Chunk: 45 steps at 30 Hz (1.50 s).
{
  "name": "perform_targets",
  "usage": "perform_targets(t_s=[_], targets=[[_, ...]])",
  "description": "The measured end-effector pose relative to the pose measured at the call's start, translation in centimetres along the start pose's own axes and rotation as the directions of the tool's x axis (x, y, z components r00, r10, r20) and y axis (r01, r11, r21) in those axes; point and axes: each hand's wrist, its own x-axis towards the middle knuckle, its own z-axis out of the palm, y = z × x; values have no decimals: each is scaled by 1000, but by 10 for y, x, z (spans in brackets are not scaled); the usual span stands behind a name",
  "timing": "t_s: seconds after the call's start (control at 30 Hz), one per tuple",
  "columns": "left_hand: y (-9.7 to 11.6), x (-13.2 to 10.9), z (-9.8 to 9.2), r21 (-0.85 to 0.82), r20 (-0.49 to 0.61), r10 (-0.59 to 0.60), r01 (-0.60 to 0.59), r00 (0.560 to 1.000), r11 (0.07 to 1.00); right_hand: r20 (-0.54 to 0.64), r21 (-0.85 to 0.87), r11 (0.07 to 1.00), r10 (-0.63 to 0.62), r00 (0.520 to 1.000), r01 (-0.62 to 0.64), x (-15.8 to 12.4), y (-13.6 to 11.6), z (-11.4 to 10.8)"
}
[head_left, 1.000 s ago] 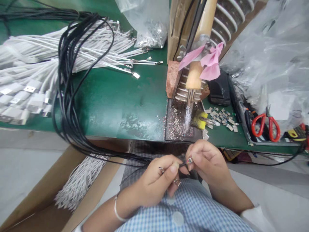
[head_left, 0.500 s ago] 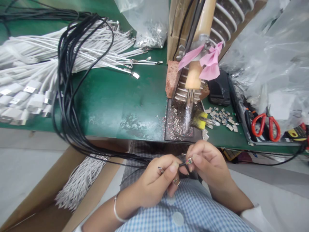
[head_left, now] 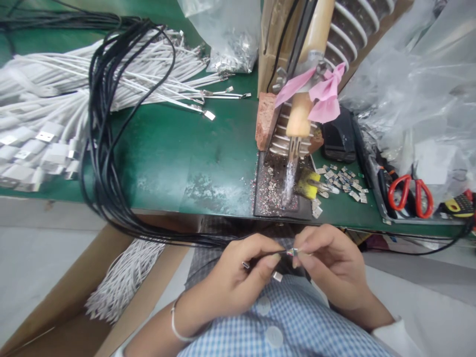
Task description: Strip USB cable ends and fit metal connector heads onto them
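My left hand is closed round the end of a bundle of black cables that drapes off the bench edge. One cable end sticks out between thumb and forefinger. At its tip sits a small metal connector with coloured wires showing. The fingertips of my right hand pinch this connector from the other side. Another metal connector hangs below my left fingers, and one more pokes out above the left palm. Both hands are in front of the bench edge, over a checked blue garment.
A soldering iron tied with pink ribbon points down over a dark pad. Beside it lie a yellow sponge, loose small connectors and red-handled cutters. White USB cables cover the left; a cardboard box stands below.
My right hand has shifted slightly right and down, still pinching the connector. The cable end now points straighter toward the right hand, and the wires at the connector show more. The bench things have not moved.
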Motion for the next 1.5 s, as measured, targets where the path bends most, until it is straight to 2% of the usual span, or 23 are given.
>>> perform_targets(t_s=[0.27, 0.37, 0.53, 0.67, 0.83, 1.0, 1.1, 1.2, 1.27, 1.43, 1.5], targets=[[3, 1, 2, 4, -46, 50, -50, 998, 999, -19, 37, 999, 25, 1000, -24, -1, 3, 0], [5, 2, 2, 2, -64, 64, -64, 996, 998, -10, 32, 999, -7, 1000, 7, 0, 4, 0], [6, 1, 1, 29, -70, 45, -43, 997, 999, -26, 5, 1000, 10, 1000, -10, 0, 7, -1], [6, 0, 0, 14, -53, 27, -26, 998, 1000, -12, 6, 1000, -28, 1000, 28, -1, 10, -1], [8, 2, 1, 1, -50, -13, 13, 999, 1000, -54, 15, 999, 33, 998, -32, 1, 4, 1], [6, 6, 0, 4, -51, -6, 6, 999, 1000, -45, 8, 1000, 10, 999, -9, 2, 2, 1], [4, 4, -1, -48, 5, -87, 87, 996, 995, -26, 0, 1000, 12, 1000, -12, 3, 4, 0], [3, 1, 1, -135, 65, -227, 234, 972, 963, -13, -5, 1000, 26, 1000, -26, 2, 4, 0], [3, -1, 2, -197, 93, -267, 281, 959, 939, -17, -10, 999, 31, 999, -31, 2, 4, 0], [1, 2, 3, -161, 37, -152, 156, 988, 975, -16, -13, 1000, 14, 1000, -14, 2, 5, -1], [0, 3, 3, -163, 62, -162, 170, 985, 972, -21, -13, 1000, 20, 1000, -21, 2, 6, -1]])
